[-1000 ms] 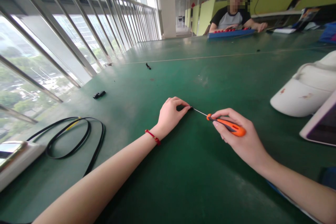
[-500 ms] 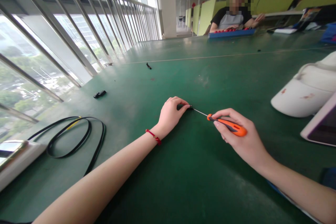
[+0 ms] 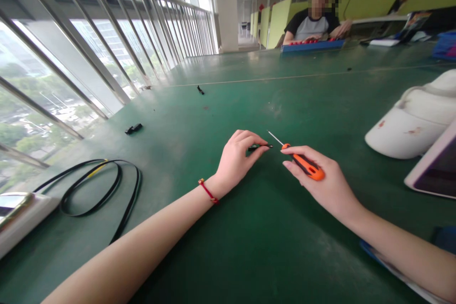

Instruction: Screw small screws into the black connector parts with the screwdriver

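Note:
Over the green tabletop (image 3: pixel 249 228), my left hand (image 3: pixel 237 159) pinches a small dark piece (image 3: pixel 259 146) between thumb and fingers. Its exact kind is too small to make out, and the fingers cover part of it. My right hand (image 3: pixel 320 175) is closed around a screwdriver (image 3: pixel 306 165) with an orange and black handle. The thin metal shaft points up and to the left. Its tip lies just beyond the dark piece, apart from it.
A black cable (image 3: pixel 137 185) loops at the left beside a white device (image 3: pixel 28 216). Small black parts (image 3: pixel 133 128) lie farther back. At the right stand a white container (image 3: pixel 409 123) and a pale-framed tablet (image 3: pixel 436 171). Across the table, a person (image 3: pixel 315 23) sits behind a blue tray (image 3: pixel 313 46).
The screwdriver tip has come away from the dark piece and now points more upward. My left hand has shifted slightly right, showing more of the piece.

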Demonstrator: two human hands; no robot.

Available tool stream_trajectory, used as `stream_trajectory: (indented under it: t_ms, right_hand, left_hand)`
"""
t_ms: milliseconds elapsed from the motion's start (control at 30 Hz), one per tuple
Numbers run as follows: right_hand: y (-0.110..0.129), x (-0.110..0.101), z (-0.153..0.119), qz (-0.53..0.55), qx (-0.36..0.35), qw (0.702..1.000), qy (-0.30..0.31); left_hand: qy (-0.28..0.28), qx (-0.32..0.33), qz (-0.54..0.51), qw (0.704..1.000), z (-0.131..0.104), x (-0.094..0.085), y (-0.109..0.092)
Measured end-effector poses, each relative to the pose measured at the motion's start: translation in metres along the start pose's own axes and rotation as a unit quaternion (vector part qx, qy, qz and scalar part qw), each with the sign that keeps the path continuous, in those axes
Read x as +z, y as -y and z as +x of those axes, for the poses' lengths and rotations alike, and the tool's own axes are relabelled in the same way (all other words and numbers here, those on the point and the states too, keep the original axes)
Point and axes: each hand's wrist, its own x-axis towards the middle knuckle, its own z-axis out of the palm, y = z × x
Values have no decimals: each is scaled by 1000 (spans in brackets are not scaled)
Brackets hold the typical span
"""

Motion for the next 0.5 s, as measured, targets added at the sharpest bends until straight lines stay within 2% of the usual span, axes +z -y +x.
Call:
stream_trajectory:
  t_ms: [100,200,500]
  right_hand:
    - [-4,0,2,-14,-28,1000,1]
    - [-7,1,3,-19,-41,999,-5]
    - [-7,0,4,-16,-34,999,4]
  left_hand:
    - [27,48,-29,998,-7,3,-13]
    - [42,66,-44,996,-12,6,-21]
    - [47,71,-48,995,-11,5,-21]
